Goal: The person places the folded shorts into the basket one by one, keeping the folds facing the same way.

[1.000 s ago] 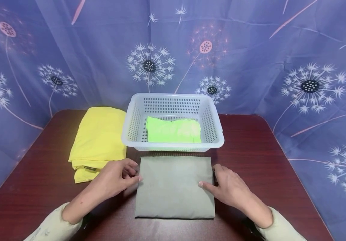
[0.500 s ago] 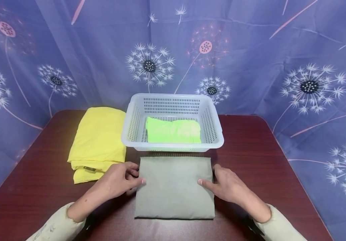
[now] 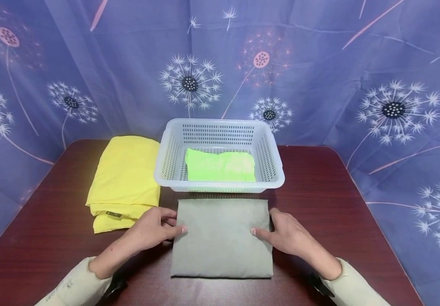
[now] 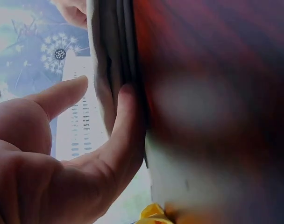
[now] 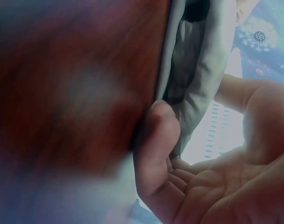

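Note:
A folded grey-green cloth (image 3: 222, 238) lies flat on the table in the head view, its layered edges showing in both wrist views. My left hand (image 3: 152, 227) holds its left edge, thumb over the top; in the left wrist view a fingertip (image 4: 126, 95) presses against the layered side. At the opposite edge, my right hand (image 3: 290, 233) has its thumb on top, while its curled fingers (image 5: 158, 140) sit low against the side in the right wrist view. Partly hidden under the cloth's rim are the fingertips of both hands.
Just behind the cloth stands a white perforated plastic basket (image 3: 220, 184), with a folded bright green cloth (image 3: 220, 166) inside. A folded yellow cloth (image 3: 126, 174) lies left of the basket, close to my left hand. The dark red-brown table (image 3: 319, 182) ends at a blue dandelion-print curtain (image 3: 304, 68).
My left hand has shifted slightly right, its thumb reaching further over the cloth's edge. The right thumb has slid a little inward. The grey cloth stays almost in place.

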Demonstrator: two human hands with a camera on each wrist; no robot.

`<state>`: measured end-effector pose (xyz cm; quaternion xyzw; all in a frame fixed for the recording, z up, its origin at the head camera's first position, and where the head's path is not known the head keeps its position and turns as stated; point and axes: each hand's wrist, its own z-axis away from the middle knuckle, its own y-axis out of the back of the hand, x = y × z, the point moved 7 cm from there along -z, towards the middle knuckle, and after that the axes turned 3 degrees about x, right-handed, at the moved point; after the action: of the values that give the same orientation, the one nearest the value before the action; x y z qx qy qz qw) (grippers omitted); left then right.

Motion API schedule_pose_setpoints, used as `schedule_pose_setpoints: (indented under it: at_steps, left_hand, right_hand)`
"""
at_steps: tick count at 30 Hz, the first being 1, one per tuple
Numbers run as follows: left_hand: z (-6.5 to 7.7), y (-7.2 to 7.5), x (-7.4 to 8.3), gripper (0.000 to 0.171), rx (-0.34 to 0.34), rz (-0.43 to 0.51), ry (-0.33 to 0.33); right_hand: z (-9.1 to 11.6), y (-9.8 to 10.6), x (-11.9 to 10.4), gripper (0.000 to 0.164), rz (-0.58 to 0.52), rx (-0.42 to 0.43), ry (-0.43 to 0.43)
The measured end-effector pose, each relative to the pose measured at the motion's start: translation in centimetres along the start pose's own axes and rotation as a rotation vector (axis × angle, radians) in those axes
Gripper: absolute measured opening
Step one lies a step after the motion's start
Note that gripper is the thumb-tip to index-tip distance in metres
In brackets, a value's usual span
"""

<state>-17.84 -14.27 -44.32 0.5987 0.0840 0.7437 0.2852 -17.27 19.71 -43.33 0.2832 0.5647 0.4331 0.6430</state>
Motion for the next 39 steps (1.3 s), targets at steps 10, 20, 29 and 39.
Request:
schedule_pose_setpoints:
  at_steps: [10, 20, 29, 39]
  left_hand:
    - [-0.4, -0.4, -1.1, 0.068, -0.007, 0.114, 0.08]
    - [-0.5, -0.8, -1.0, 0.061, -0.014, 0.181, 0.106]
    - [-0.4, -1.0, -1.0, 0.051, -0.028, 0.193, 0.067]
    - [-0.4, -1.4, -1.0, 0.046, -0.092, 0.264, 0.062]
  right_hand:
    - [0.0, -0.2, 0.0, 0.046, -0.089, -0.031, -0.01]
    - [0.4, 0.1, -0.7, 0.039, -0.13, 0.0, 0.019]
    - [0.4, 0.0, -0.7, 0.051, -0.315, 0.002, 0.019]
    - [-0.3, -0.6, -0.1, 0.066, -0.635, -0.078, -0.026]
